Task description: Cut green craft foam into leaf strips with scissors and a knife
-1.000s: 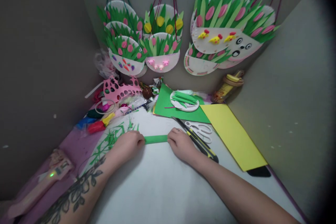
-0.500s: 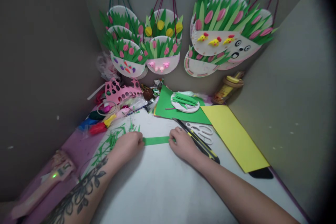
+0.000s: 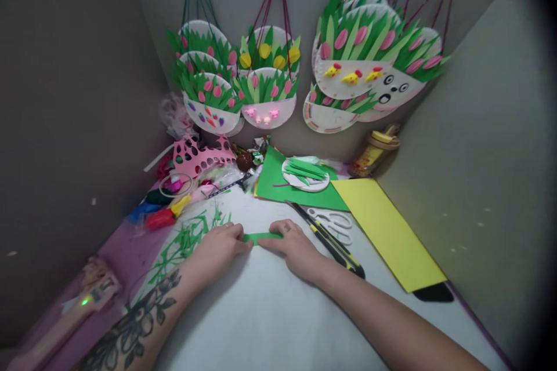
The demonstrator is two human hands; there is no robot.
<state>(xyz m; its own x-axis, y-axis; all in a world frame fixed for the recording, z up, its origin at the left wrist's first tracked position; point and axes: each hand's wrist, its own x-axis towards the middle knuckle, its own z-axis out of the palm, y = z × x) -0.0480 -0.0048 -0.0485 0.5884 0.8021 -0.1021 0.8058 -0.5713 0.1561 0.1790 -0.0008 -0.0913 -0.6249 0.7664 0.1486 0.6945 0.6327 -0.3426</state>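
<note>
Green paper strip (image 3: 250,238) is on or just above the white tabletop (image 3: 261,313), btwn the 2 hands: L hand (image 3: 223,245) pinches its L part, R hand (image 3: 296,248) its R part. Black-yellow cutter (image 3: 328,242) lies just R of the R hand, white scissors (image 3: 337,219) beside it; green scraps (image 3: 187,239) L of the L hand. Past them I see 1 white plate (image 3: 311,187) w/ cut strips (image 3: 304,170) on a green sheet (image 3: 270,185).

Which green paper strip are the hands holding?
The green strip between the left hand and right hand. The other strips lie heaped on the white plate behind, and the thin scraps lie scattered to the left.
</note>
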